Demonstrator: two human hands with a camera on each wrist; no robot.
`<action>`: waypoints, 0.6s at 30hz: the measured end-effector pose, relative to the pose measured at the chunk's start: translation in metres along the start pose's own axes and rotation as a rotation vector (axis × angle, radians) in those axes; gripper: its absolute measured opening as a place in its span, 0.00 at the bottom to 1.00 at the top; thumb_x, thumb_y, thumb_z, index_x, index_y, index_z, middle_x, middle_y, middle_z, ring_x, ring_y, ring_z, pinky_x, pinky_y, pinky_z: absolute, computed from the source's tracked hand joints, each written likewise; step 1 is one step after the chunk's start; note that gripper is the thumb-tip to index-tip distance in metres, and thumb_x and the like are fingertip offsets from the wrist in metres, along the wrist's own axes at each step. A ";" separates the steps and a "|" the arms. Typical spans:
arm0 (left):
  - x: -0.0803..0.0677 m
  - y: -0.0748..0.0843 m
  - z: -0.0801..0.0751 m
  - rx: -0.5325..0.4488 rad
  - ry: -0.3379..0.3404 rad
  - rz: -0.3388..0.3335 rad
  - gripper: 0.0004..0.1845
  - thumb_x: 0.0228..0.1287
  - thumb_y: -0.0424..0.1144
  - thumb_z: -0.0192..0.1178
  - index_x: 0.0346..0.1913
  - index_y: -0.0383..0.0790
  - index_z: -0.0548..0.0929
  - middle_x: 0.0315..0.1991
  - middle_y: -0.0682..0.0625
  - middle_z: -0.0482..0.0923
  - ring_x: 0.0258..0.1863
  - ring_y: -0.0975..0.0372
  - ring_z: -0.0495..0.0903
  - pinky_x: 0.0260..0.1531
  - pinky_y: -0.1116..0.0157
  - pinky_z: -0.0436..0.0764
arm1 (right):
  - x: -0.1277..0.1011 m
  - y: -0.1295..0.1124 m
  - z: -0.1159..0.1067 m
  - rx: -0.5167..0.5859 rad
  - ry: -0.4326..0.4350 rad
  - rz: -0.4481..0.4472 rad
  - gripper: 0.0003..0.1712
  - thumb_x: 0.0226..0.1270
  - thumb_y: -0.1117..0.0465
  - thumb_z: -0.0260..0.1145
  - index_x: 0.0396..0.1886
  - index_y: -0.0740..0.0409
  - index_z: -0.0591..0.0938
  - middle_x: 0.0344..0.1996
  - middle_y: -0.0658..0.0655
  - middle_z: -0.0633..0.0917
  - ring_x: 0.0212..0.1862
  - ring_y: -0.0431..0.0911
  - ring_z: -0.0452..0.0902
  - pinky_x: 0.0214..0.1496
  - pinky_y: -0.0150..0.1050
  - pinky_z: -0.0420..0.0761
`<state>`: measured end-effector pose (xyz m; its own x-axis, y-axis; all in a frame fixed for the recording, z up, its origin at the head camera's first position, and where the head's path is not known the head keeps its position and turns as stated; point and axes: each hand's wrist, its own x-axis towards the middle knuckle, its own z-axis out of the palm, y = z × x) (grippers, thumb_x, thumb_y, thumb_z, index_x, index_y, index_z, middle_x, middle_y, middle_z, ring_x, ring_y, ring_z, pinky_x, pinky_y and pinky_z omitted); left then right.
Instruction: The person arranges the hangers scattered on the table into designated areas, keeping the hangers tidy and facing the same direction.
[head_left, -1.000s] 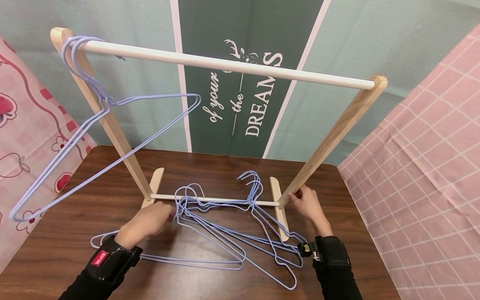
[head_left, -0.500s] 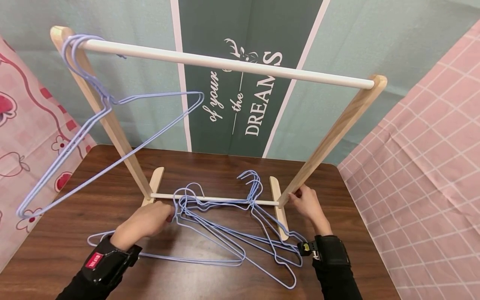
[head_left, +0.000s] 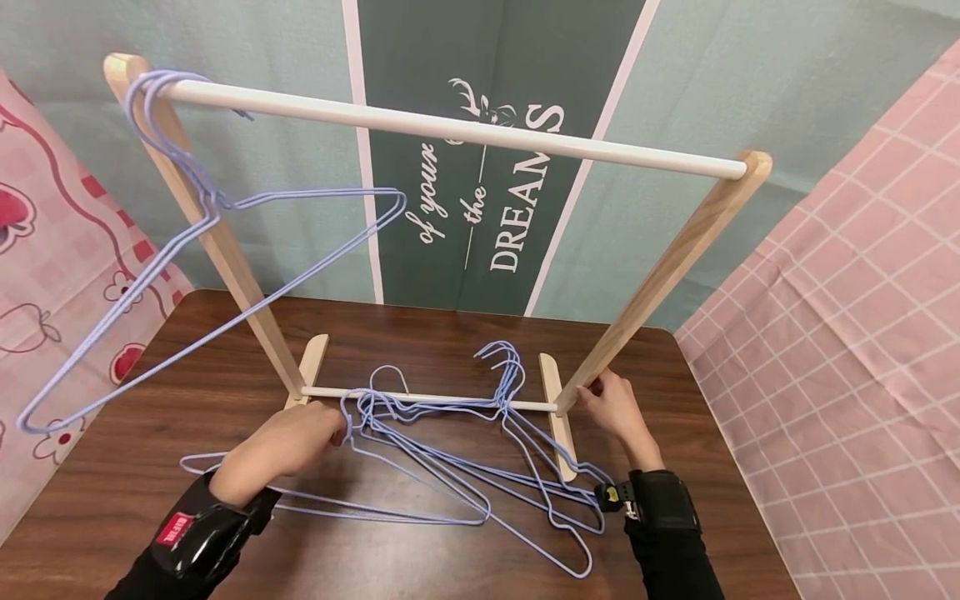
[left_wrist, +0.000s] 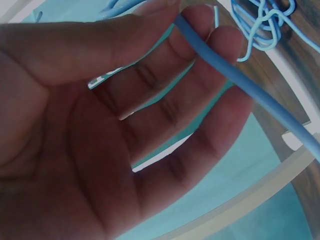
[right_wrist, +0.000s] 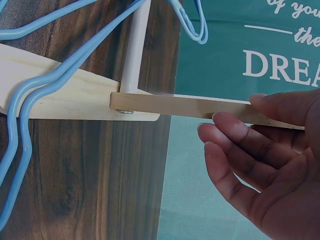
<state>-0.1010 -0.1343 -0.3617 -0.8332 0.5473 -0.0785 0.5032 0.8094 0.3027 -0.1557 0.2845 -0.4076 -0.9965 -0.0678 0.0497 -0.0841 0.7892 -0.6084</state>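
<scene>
My left hand (head_left: 285,450) pinches the wire of a blue clothes hanger (left_wrist: 272,105) between thumb and fingertips, just above the table. Part of that hanger is hidden behind the hand and wrist. Beside it, a tangle of several blue hangers (head_left: 450,467) lies across the low crossbar (head_left: 540,407) of a wooden garment rack. At the right, my right hand (head_left: 617,412) holds the base of the rack's right upright (head_left: 652,292), thumb on one side and fingers on the other.
More blue hangers (head_left: 292,193) hang at the left end of the white top rail (head_left: 450,127). The left upright (head_left: 232,267) stands near them. Brown table (head_left: 360,575) lies below, with a green curtain (head_left: 450,283) behind and pink cloths (head_left: 862,350) at both sides.
My left hand has shifted slightly left and toward me, and the hanger wire in it moved along. The hangers on the top rail sway a little. My right hand stays put.
</scene>
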 end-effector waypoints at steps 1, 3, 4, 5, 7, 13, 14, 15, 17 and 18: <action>0.000 0.000 -0.001 0.004 0.004 0.003 0.14 0.45 0.23 0.56 0.18 0.49 0.73 0.19 0.59 0.67 0.20 0.67 0.65 0.20 0.67 0.67 | 0.000 0.000 0.000 0.001 -0.001 0.001 0.10 0.62 0.69 0.59 0.41 0.74 0.74 0.25 0.62 0.80 0.24 0.46 0.73 0.22 0.36 0.69; -0.001 0.000 -0.002 0.011 0.015 0.007 0.14 0.45 0.23 0.56 0.18 0.49 0.73 0.19 0.59 0.67 0.20 0.67 0.65 0.20 0.66 0.67 | 0.000 0.000 0.000 0.001 0.002 0.002 0.10 0.62 0.69 0.59 0.40 0.73 0.74 0.25 0.63 0.80 0.24 0.46 0.73 0.22 0.36 0.69; -0.002 0.000 -0.003 0.016 0.021 0.010 0.14 0.45 0.23 0.56 0.18 0.49 0.73 0.19 0.59 0.67 0.20 0.67 0.65 0.20 0.66 0.67 | 0.000 -0.001 0.000 0.002 0.002 0.003 0.10 0.62 0.69 0.59 0.41 0.73 0.74 0.25 0.63 0.80 0.24 0.46 0.74 0.22 0.36 0.69; -0.002 0.000 -0.004 0.021 0.027 0.014 0.14 0.45 0.23 0.57 0.18 0.49 0.73 0.19 0.59 0.67 0.20 0.67 0.64 0.20 0.66 0.66 | 0.000 -0.001 0.000 0.003 0.003 0.005 0.10 0.62 0.70 0.59 0.41 0.73 0.74 0.25 0.63 0.80 0.24 0.46 0.74 0.22 0.36 0.69; -0.003 0.000 -0.006 0.026 0.038 0.023 0.15 0.45 0.23 0.57 0.17 0.50 0.72 0.18 0.60 0.65 0.20 0.67 0.63 0.19 0.67 0.65 | 0.000 -0.001 0.000 0.006 0.003 0.007 0.11 0.62 0.70 0.59 0.41 0.73 0.74 0.26 0.64 0.80 0.25 0.47 0.74 0.23 0.37 0.70; -0.005 0.000 -0.013 0.029 0.050 0.029 0.18 0.46 0.22 0.57 0.15 0.50 0.68 0.17 0.59 0.61 0.19 0.66 0.60 0.19 0.67 0.60 | -0.001 -0.001 0.001 0.012 -0.001 0.013 0.11 0.62 0.70 0.59 0.42 0.74 0.74 0.26 0.63 0.80 0.26 0.48 0.76 0.24 0.37 0.71; -0.005 0.000 -0.014 0.032 0.053 0.028 0.18 0.46 0.22 0.56 0.15 0.50 0.68 0.17 0.59 0.61 0.19 0.66 0.60 0.19 0.67 0.60 | -0.001 -0.001 0.001 0.013 0.000 0.015 0.11 0.62 0.70 0.59 0.42 0.74 0.74 0.26 0.63 0.80 0.26 0.48 0.76 0.24 0.37 0.71; -0.006 0.000 -0.015 0.038 0.057 0.027 0.18 0.46 0.23 0.57 0.16 0.51 0.68 0.17 0.59 0.61 0.19 0.66 0.60 0.19 0.67 0.61 | 0.000 -0.001 0.001 0.013 -0.003 0.010 0.11 0.62 0.70 0.59 0.42 0.74 0.74 0.26 0.63 0.80 0.26 0.48 0.76 0.23 0.37 0.71; -0.007 0.001 -0.018 0.035 0.060 0.016 0.19 0.47 0.23 0.56 0.15 0.51 0.66 0.17 0.59 0.60 0.19 0.66 0.59 0.19 0.66 0.60 | 0.000 -0.001 0.001 0.011 -0.005 0.009 0.11 0.62 0.69 0.59 0.42 0.74 0.74 0.26 0.64 0.80 0.26 0.48 0.75 0.23 0.37 0.71; -0.007 0.001 -0.019 0.027 0.060 0.007 0.19 0.47 0.23 0.56 0.15 0.51 0.66 0.17 0.59 0.59 0.19 0.65 0.59 0.18 0.66 0.59 | 0.000 0.000 0.001 0.011 -0.004 0.011 0.11 0.62 0.69 0.59 0.42 0.73 0.74 0.26 0.64 0.80 0.26 0.48 0.75 0.23 0.37 0.71</action>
<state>-0.0989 -0.1410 -0.3427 -0.8416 0.5398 -0.0191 0.5142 0.8116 0.2772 -0.1555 0.2834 -0.4083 -0.9973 -0.0612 0.0400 -0.0728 0.7829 -0.6178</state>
